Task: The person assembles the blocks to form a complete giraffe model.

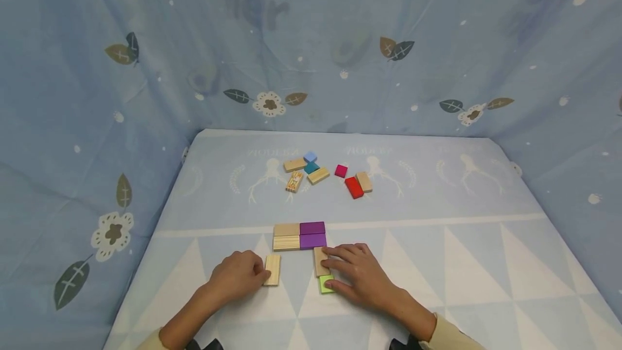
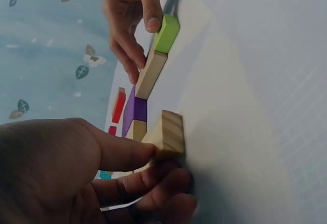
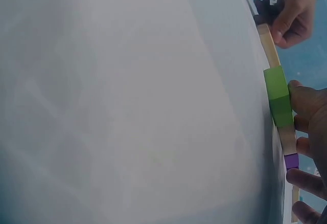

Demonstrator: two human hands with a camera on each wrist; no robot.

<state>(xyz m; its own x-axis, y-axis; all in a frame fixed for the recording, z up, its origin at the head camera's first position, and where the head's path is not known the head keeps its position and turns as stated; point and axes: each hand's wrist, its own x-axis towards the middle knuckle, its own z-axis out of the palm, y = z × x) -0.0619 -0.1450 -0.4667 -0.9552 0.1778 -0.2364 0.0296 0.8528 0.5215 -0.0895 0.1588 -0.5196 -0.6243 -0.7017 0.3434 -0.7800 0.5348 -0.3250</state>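
In the head view my left hand [image 1: 240, 273] pinches a plain wooden block [image 1: 273, 270] between thumb and fingers; the left wrist view shows its grained end [image 2: 172, 133]. My right hand [image 1: 360, 274] lies along the right side of another wooden block [image 1: 320, 261] and a light green block [image 1: 326, 284], fingers spread. Its thumb touches the green block, while its fingertips rest at the wooden one. These two blocks stand end to end, just below two purple blocks [image 1: 313, 240]. Left of the purple pair, side by side with it, lie two wooden blocks [image 1: 286, 242].
Farther back lie loose blocks: a red block [image 1: 354, 188] beside a wooden block [image 1: 364, 182], a small magenta block [image 1: 341, 170], a teal block [image 1: 311, 167], a light blue block [image 1: 310, 157] and a patterned block [image 1: 294, 182]. Patterned blue curtains [image 1: 340, 58] stand behind the table.
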